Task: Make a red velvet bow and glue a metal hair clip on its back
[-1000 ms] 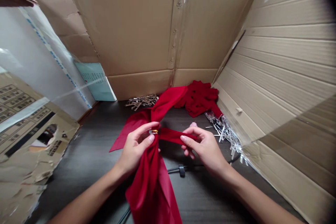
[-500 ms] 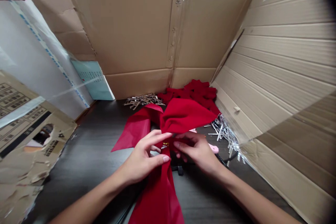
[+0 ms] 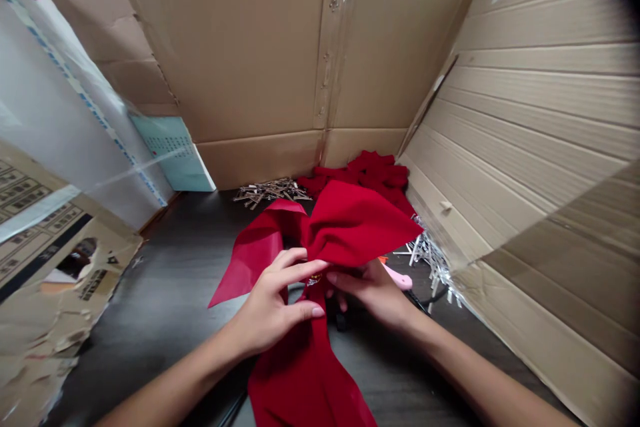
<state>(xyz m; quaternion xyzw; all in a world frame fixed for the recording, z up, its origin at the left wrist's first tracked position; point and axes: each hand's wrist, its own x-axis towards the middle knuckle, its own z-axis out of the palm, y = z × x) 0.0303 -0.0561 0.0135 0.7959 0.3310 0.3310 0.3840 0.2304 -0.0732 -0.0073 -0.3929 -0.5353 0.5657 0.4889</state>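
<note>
A wide red velvet ribbon is gathered at its middle into a bow shape, its loops fanning out above and a long tail hanging toward me. At the pinch sits a small shiny gold tie. My left hand is closed on the gathered middle from the left, fingers above the tie and thumb below. From the right, my right hand pinches at the same spot; its fingertips are partly hidden under the upper red loop. A pink handle lies on the table just behind my right hand.
Cardboard walls enclose the dark table. At the back lie a pile of metallic strips and a heap of red fabric pieces. Silver strips are on the right. A pale blue paper leans at the left.
The bow has tilted a little in my hands: its upper right loop reaches lower over my right hand, and the left part droops further. The lower tail has swung right. Both hands keep their hold.
</note>
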